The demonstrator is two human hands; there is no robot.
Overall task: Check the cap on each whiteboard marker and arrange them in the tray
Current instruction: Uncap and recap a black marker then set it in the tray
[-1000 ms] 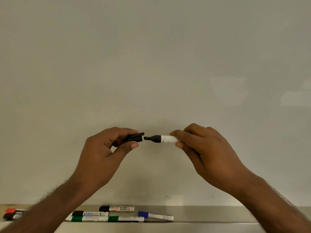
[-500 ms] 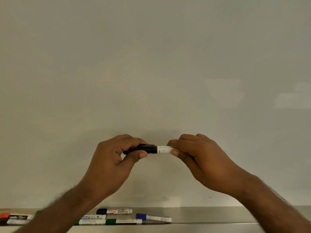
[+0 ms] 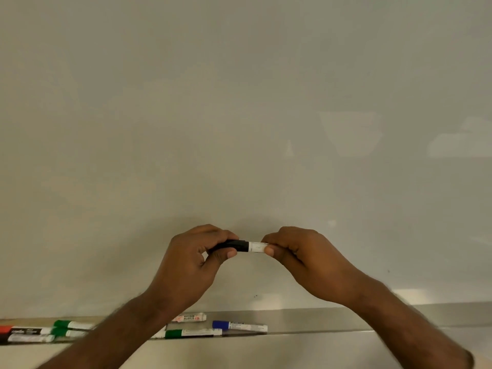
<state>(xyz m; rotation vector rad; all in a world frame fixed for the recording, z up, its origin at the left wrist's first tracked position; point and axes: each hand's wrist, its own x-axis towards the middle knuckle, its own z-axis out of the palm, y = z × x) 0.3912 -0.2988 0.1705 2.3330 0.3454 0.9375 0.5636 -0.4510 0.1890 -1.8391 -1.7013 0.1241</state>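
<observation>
Holding the black marker (image 3: 243, 246) level in front of the whiteboard (image 3: 239, 102), you have the left hand (image 3: 194, 265) pinching the black cap end and the right hand (image 3: 300, 257) gripping the white barrel. Cap looks seated, though whether it is fully clicked home cannot be told. Risk: a half-pressed cap lets the tip dry. Second risk: setting it down carelessly in the tray (image 3: 346, 319) knocks the blue marker (image 3: 239, 326) or green marker (image 3: 190, 333) out of line.

Head view, close, facing whiteboard (image 3: 239, 102)
</observation>
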